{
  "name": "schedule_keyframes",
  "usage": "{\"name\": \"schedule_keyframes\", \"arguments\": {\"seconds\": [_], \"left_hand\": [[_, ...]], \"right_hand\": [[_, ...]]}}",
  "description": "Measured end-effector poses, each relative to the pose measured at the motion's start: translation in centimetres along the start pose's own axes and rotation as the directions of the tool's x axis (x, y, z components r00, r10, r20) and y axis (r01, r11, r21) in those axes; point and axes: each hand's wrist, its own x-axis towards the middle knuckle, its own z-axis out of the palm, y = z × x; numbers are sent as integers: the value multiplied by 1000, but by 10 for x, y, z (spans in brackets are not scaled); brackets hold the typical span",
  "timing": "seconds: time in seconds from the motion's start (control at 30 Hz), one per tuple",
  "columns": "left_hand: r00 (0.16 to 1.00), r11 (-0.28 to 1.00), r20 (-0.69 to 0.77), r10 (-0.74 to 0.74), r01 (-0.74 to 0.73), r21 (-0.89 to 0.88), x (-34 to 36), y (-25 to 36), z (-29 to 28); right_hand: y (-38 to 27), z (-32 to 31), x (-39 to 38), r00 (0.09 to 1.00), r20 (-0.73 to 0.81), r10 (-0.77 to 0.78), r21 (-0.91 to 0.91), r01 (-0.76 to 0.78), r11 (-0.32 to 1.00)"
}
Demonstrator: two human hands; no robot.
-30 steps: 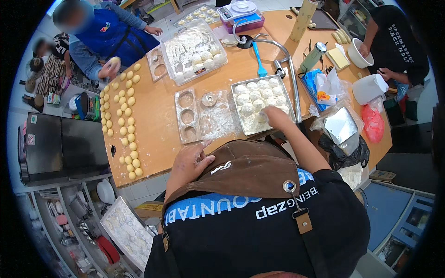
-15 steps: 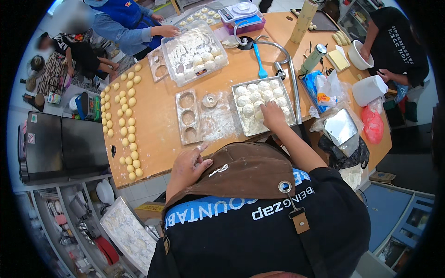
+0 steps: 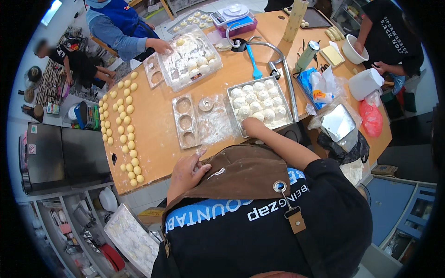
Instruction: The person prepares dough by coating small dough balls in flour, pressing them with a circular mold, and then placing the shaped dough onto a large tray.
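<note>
My right hand (image 3: 253, 126) reaches over the near edge of a metal tray (image 3: 290, 103) filled with floured white dough balls (image 3: 262, 98). Its fingers curl down among the nearest balls, and whether they grip one is hidden. My left hand (image 3: 186, 170) rests at the table's front edge against my brown apron, fingers apart, floury and holding nothing. Just beyond it lie a wooden mould with three round hollows (image 3: 185, 121) and a patch of spilled flour (image 3: 214, 124) with a small round disc (image 3: 206, 104).
Rows of yellow dough balls (image 3: 125, 125) line the table's left side. Another person's hand (image 3: 162, 46) touches a clear box of dough (image 3: 190, 58) at the back. A blue spatula (image 3: 254, 65), scale (image 3: 232, 15), plastic bags (image 3: 320, 85) and a second person with a white bowl (image 3: 352, 48) fill the right.
My right hand has slid from the tray's near right part toward its near left corner. The person at the back has leaned in and put a hand to the clear box.
</note>
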Motion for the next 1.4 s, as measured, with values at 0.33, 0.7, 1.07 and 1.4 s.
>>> {"name": "schedule_keyframes", "arguments": {"seconds": [0.33, 0.7, 1.07, 1.4], "left_hand": [[1000, 1000, -9, 18, -18, 19, -9, -7, 2], [1000, 999, 7, 15, -15, 37, -2, -1, -6], [1000, 1000, -19, 13, -13, 20, -7, 1, -13], [996, 998, -71, 57, -55, 31, -9, -2, -10]], "right_hand": [[32, -77, -26, 961, -235, 147, 206, -99, 974], [46, -64, -25, 962, -264, 67, 287, 12, 958], [26, -40, -30, 995, -95, -26, -358, -10, 934], [22, -39, -36, 998, -43, -48, -366, 29, 930]]}}
